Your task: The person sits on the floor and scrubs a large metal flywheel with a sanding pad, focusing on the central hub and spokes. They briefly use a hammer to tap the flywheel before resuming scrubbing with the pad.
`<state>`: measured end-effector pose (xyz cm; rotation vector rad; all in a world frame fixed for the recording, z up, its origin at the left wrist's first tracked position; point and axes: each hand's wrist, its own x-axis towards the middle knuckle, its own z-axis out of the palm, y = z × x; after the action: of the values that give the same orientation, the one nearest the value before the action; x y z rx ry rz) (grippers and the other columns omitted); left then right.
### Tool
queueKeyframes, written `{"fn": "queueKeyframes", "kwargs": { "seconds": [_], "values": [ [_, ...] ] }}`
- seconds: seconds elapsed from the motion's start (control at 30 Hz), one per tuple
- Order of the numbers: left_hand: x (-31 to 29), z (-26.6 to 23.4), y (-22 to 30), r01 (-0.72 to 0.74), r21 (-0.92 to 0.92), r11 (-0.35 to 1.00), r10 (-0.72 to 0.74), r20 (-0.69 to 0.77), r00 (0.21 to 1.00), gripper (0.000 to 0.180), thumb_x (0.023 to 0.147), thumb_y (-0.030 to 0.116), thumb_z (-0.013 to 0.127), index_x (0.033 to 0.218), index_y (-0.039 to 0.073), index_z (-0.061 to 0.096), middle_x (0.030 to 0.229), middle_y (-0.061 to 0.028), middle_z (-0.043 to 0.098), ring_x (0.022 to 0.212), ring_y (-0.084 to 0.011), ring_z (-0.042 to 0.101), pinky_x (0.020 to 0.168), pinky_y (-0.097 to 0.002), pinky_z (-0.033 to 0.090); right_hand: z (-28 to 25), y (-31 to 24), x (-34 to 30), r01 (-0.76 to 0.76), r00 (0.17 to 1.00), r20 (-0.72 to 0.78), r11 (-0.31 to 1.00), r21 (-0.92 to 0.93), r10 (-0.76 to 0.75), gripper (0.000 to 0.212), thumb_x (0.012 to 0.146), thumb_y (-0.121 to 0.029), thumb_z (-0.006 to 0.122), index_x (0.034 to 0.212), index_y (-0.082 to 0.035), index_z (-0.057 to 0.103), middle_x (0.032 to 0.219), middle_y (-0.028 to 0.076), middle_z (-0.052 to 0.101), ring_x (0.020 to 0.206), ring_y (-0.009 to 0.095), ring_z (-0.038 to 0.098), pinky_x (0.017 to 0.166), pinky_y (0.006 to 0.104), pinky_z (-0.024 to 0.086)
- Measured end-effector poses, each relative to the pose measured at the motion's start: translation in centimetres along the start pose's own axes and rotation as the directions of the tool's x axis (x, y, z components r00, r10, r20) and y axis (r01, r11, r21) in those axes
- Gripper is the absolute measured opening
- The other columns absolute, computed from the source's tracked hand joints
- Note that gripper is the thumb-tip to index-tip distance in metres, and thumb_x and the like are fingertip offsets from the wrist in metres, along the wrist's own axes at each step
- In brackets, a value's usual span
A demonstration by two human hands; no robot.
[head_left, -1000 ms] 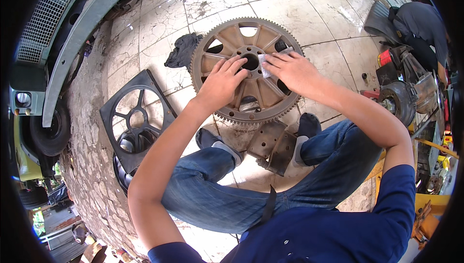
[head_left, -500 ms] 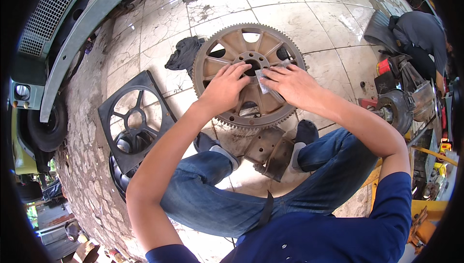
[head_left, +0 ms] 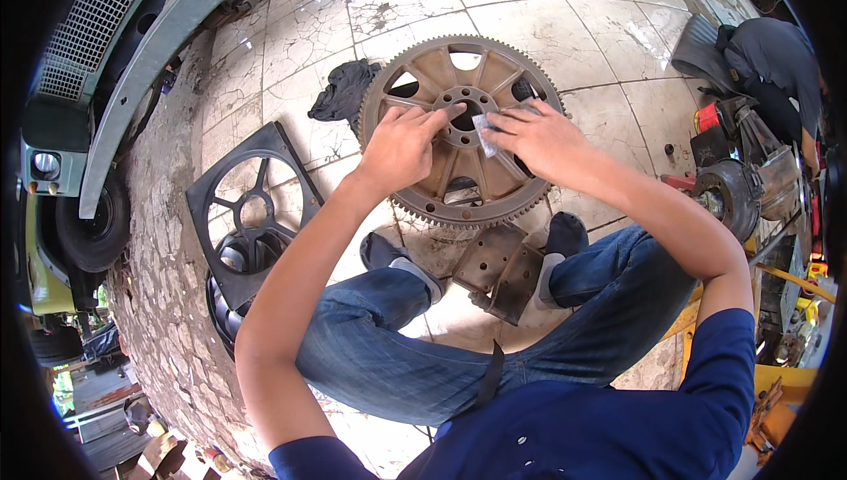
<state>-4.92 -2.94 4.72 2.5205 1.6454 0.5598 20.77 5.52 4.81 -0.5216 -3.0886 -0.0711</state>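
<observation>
Over floor tiles (head_left: 609,118) — seemingly rubbing down toothed wheel (head_left: 457,169), holding grey pad (head_left: 483,136) under right hand (head_left: 547,142), bending left hand (head_left: 397,149) loosely, nothing visible inside. Probably calls next for flat, even strokes.

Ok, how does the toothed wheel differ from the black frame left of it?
The wheel is brown; the frame is black. The wheel's outline is round and toothed, the frame's squarish and untoothed. Both have spokes around a round central opening.
</observation>
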Motion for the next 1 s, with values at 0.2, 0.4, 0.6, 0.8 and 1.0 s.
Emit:
{"fn": "queueKeyframes", "kwargs": {
  "seconds": [0.2,0.4,0.6,0.8,1.0],
  "values": [
    [-0.1,0.8,0.0,-0.008,0.004,1.0,0.008,-0.001,1.0,0.076,0.078,-0.008,0.051,0.149,0.018,0.045,0.095,-0.0041,0.067,0.098,-0.0231,0.063,0.088,-0.0384,0.046,0.8,-1.2,-0.3,0.071,0.996,-0.048,0.997,-0.036,-0.073,0.043,0.094,-0.013,0.051,0.137,-0.011,0.056,0.144,0.009,0.054,0.135,0.024,0.05,0.112,0.0482,0.035],
    [0.3,0.6,0.7,-0.108,0.147,0.983,0.098,0.071,0.993,0.074,0.079,-0.003,0.054,0.15,0.017,0.044,0.089,-0.0055,0.065,0.092,-0.0249,0.063,0.088,-0.0384,0.046,0.4,-1.5,0.3,0.005,0.998,-0.057,1.0,-0.025,-0.006,0.043,0.093,-0.014,0.052,0.135,-0.012,0.058,0.143,0.007,0.055,0.135,0.023,0.05,0.111,0.0485,0.037],
    [0.1,0.2,0.2,-0.075,0.003,0.997,0.075,-0.074,0.994,0.071,0.079,-0.005,0.053,0.146,0.015,0.047,0.093,-0.0082,0.066,0.094,-0.0293,0.063,0.088,-0.042,0.047,0.4,-1.5,0.4,0.047,0.998,-0.051,0.999,0.019,-0.046,0.045,0.092,-0.012,0.053,0.137,-0.013,0.056,0.146,0.007,0.052,0.136,0.023,0.049,0.111,0.0483,0.038],
    [0.0,0.2,-1.2,0.044,-0.012,0.999,-0.045,-0.09,0.995,0.071,0.079,-0.005,0.054,0.146,0.014,0.046,0.105,-0.0089,0.067,0.105,-0.0282,0.062,0.093,-0.042,0.047,0.8,-1.8,0.4,0.051,0.997,-0.051,0.999,-0.014,-0.052,0.044,0.094,-0.013,0.05,0.138,-0.012,0.056,0.145,0.007,0.054,0.136,0.022,0.05,0.111,0.0474,0.038],
    [-0.3,0.5,-1.1,0.002,0.007,1.0,-0.002,0.001,1.0,0.072,0.077,-0.01,0.051,0.145,0.013,0.048,0.111,-0.0106,0.065,0.109,-0.0292,0.06,0.094,-0.0417,0.049,1.0,-0.1,0.4,0.039,0.997,-0.071,0.996,0.084,-0.033,0.044,0.093,-0.012,0.051,0.136,-0.011,0.057,0.144,0.008,0.055,0.136,0.023,0.05,0.115,0.0457,0.035]
  ]
}}
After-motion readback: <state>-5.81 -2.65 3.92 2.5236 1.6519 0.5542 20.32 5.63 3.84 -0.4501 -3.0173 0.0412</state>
